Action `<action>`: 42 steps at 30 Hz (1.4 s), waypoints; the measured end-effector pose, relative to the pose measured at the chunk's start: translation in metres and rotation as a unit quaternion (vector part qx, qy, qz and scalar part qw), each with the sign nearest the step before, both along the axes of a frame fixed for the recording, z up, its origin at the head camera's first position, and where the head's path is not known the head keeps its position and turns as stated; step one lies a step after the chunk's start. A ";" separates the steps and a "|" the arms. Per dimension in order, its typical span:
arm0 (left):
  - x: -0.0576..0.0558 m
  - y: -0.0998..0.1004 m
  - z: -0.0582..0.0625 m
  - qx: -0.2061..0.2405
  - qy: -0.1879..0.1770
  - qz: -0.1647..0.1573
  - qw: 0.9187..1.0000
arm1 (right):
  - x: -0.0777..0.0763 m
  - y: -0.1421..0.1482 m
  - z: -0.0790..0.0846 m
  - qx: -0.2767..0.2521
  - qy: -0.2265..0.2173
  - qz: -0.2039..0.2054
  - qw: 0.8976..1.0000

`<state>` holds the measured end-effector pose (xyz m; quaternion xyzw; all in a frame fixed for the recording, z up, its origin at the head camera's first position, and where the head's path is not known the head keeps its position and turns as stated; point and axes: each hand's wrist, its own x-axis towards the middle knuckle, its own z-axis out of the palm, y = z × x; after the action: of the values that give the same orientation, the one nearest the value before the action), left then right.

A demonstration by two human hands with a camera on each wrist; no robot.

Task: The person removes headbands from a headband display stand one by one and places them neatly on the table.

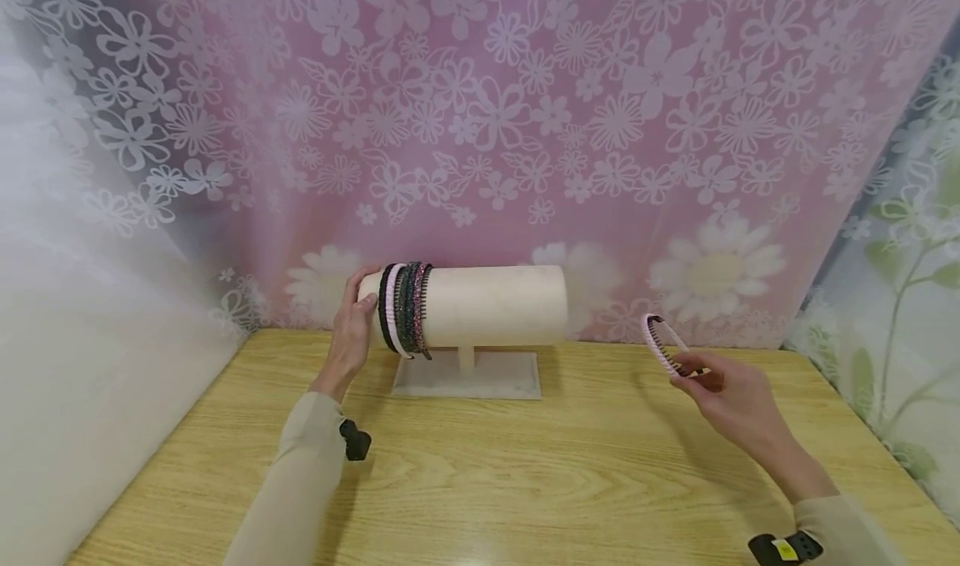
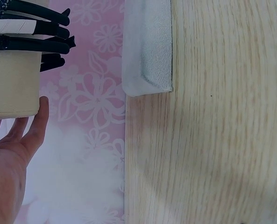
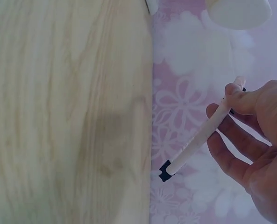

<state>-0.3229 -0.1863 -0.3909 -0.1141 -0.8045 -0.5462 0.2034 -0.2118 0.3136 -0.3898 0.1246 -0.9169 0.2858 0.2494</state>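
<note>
The two hands are set well apart over the table (image 1: 480, 483). Toward the table's back right corner, a pale pink headband (image 3: 194, 143) with dark comb teeth is held up off the surface, pinched between the thumb and fingers of the right hand (image 1: 731, 395). The left end of a cream cylinder (image 1: 495, 303) is gripped by the left hand (image 1: 349, 337), its thumb laid at the front and a finger over the top. Just beside that hand, four headbands are worn side by side round the cylinder: a black one (image 1: 383, 299), a pink one (image 1: 391, 299), a dark glittery one (image 1: 407, 308) and a pink-speckled one (image 1: 418, 309). The cylinder is carried on a short post (image 1: 467, 359) above a grey rectangular base (image 1: 502, 378), placed near the table's back edge, left of its middle. Behind that edge, a pink floral cloth (image 1: 480, 91) is hung.
</note>
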 end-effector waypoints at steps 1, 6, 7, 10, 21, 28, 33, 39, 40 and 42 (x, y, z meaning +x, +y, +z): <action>0.000 0.000 0.000 0.001 0.000 -0.001 1.000 | 0.000 0.002 -0.001 0.005 -0.004 -0.003 1.000; 0.000 0.000 0.001 0.004 -0.001 -0.003 1.000 | 0.000 0.013 -0.008 0.025 -0.002 -0.007 1.000; 0.000 0.000 0.001 0.006 -0.003 -0.004 1.000 | 0.000 0.015 -0.010 0.029 -0.002 -0.008 1.000; 0.000 0.000 0.003 0.010 -0.008 -0.005 1.000 | -0.001 0.022 -0.013 0.038 -0.010 -0.009 0.999; -0.001 0.001 0.004 0.004 -0.010 -0.001 1.000 | -0.006 0.053 -0.030 0.087 -0.022 -0.026 0.996; 0.000 0.001 0.004 0.004 -0.016 0.005 1.000 | -0.009 0.072 -0.034 0.112 -0.057 -0.032 0.992; 0.000 0.001 0.002 0.007 -0.020 0.002 1.000 | -0.011 0.083 -0.036 0.125 -0.070 -0.031 0.989; 0.011 0.004 0.013 0.008 -0.033 -0.007 0.999 | -0.013 0.094 -0.039 0.131 -0.072 -0.034 0.988; 0.016 0.005 0.018 0.010 -0.037 -0.010 0.999 | -0.013 0.096 -0.039 0.133 -0.074 -0.034 0.988; 0.024 0.008 0.026 0.015 -0.049 -0.016 0.999 | -0.012 0.099 -0.041 0.135 -0.074 -0.036 0.987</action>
<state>-0.2988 -0.1782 -0.3649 -0.0974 -0.8030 -0.5667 0.1567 -0.2240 0.4127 -0.4304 0.1027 -0.9669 0.1582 0.1720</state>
